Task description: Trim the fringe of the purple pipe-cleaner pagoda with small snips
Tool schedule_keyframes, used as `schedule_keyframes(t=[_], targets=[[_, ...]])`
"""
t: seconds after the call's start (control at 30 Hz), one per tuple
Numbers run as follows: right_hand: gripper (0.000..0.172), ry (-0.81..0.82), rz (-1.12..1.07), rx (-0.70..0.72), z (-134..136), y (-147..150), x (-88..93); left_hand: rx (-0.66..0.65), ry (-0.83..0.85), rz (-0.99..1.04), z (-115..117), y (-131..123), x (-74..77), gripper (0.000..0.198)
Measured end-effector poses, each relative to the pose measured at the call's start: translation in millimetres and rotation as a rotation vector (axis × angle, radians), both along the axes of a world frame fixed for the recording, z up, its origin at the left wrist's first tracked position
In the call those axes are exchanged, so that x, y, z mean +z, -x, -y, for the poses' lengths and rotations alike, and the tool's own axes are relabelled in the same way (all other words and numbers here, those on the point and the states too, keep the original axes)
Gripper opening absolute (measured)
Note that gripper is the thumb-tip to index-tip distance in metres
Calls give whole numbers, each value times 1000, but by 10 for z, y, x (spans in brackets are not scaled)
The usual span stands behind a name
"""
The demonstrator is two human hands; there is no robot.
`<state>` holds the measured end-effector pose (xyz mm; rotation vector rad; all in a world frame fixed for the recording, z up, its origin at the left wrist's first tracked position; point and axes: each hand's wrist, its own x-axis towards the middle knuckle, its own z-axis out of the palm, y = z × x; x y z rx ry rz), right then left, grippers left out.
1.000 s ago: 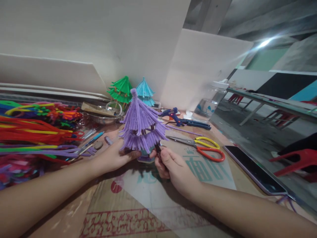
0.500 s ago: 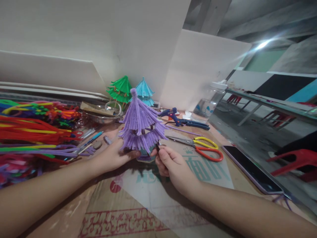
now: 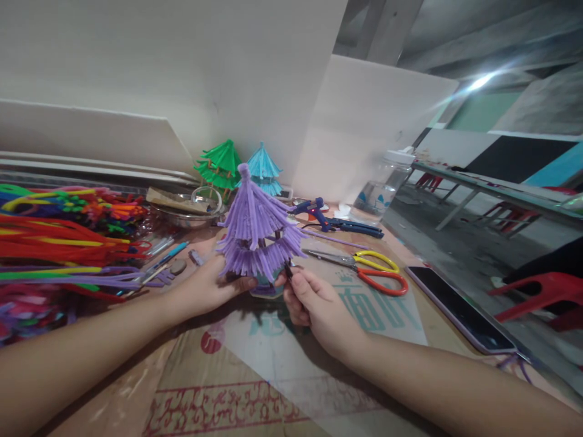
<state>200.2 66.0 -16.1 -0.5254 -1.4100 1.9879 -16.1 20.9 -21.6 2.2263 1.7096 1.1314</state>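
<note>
A purple two-tiered pavilion model (image 3: 257,227) made of fuzzy pipe cleaners stands upright before me. My left hand (image 3: 223,282) grips it low on its left side, the fingers partly hidden behind the purple fringe. At the lower right of the model, my right hand (image 3: 314,297) pinches a small, thin dark piece (image 3: 288,271) between thumb and forefinger, close to the lower roof's edge. Its exact kind is too small to make out. Behind stand a green pavilion model (image 3: 221,164) and a light blue one (image 3: 263,167).
Bundles of coloured pipe cleaners (image 3: 68,237) lie at left, near a metal bowl (image 3: 184,215). To the right are scissors (image 3: 355,262), a blue glue gun (image 3: 316,210), pliers (image 3: 355,227), a phone (image 3: 460,309) and a clear water bottle (image 3: 380,188). White boards (image 3: 173,73) rise behind.
Both hands and the purple model hold nearly the same pose. The whole view has shifted very slightly; the dark piece in my right hand appears a little more tilted.
</note>
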Motion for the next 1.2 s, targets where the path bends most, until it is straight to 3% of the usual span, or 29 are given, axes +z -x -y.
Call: schedule_keyframes(t=[0.5,0.73,0.93,1.2], targets=[[52,51,-18,24,-12,8,-1,23,5,6,5,5,-5,47],[52,-10,28,46,27,-19,24,20,40,84,9,-16,13,42],[52,1,30,46,28,-20,39,12,80,96,2,-7,11,48],[49,20,25,38,18,-24,25,5,37,78,-3,-12,-3,44]])
